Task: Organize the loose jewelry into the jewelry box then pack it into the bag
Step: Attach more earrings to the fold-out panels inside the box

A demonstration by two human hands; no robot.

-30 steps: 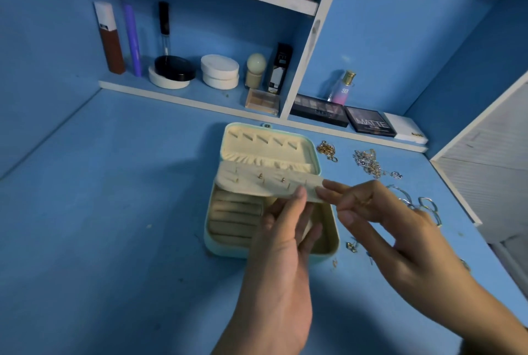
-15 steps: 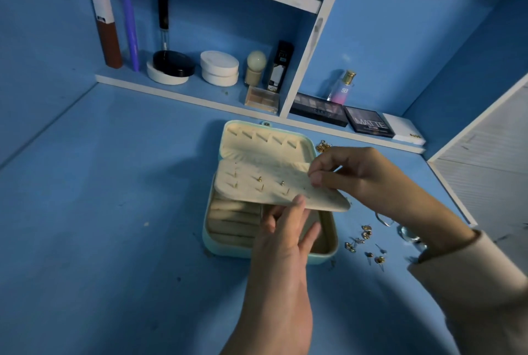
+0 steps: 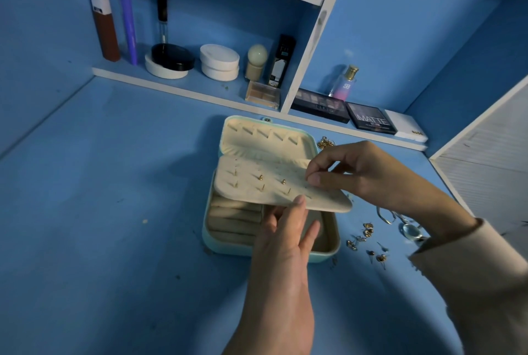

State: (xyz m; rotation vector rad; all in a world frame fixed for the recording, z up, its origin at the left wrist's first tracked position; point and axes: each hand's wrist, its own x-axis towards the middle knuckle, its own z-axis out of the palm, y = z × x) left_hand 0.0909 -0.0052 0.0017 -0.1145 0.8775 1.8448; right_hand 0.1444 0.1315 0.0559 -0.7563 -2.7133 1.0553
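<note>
Far left of frame: bare painted blue table (image 3: 100,211), matt and a little scuffed. Centre: jewelry box (image 3: 228,244) lying open, a pale teal rounded-corner shell lined in cream velvety fabric, with padded ring rolls (image 3: 234,217) in its left half and its lid (image 3: 265,137) laid back toward the top of the frame. Hinged over the tray is the earring panel (image 3: 257,186), a thin, flat, fabric-covered card with several gold studs already seated. Judgement: the panel is light and semi-stiff and will flex if it is pushed unsupported, so it needs backing from below near the hole being used. My left hand (image 3: 285,229), lower centre, does this: thumb on the panel's near edge, fingers fairly straight beneath, gripping it. My right hand (image 3: 351,174), right of centre, has its thumb and forefinger pinched together on the panel's right part; whether a stud sits between the tips is too small to tell. Lower right: loose earrings (image 3: 365,233) scattered on the table, small, hard, metallic and probably slippery; take them by the head, post forward. Further right are silver hoops (image 3: 411,230); a gold chain cluster (image 3: 325,143) lies above my right hand. No bag is in view.
</note>
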